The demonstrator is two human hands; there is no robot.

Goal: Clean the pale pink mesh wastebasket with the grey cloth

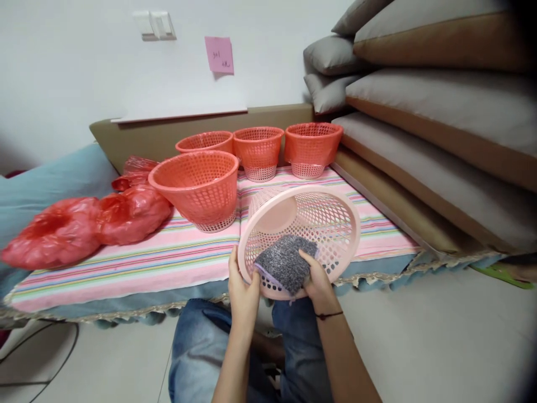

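Observation:
A pale pink plastic basket is tilted on its side, its round mouth facing me. My left hand grips the rim at the lower left, fingers outside and thumb at the edge. Inside the mouth is a grey fuzzy cleaning cloth with a purple edge, lying against the lower wall. My right hand is closed on the right end of this cloth, thumb on top; its other fingers are partly hidden. The left thumb tip is close to the cloth's purple edge; whether it presses on the cloth I cannot tell.
Several baskets lined with red plastic, including a large one, stand on the striped cloth. Red plastic bags lie at the left. Stacked grey-brown cushions rise on the right. A pink note is on the wall.

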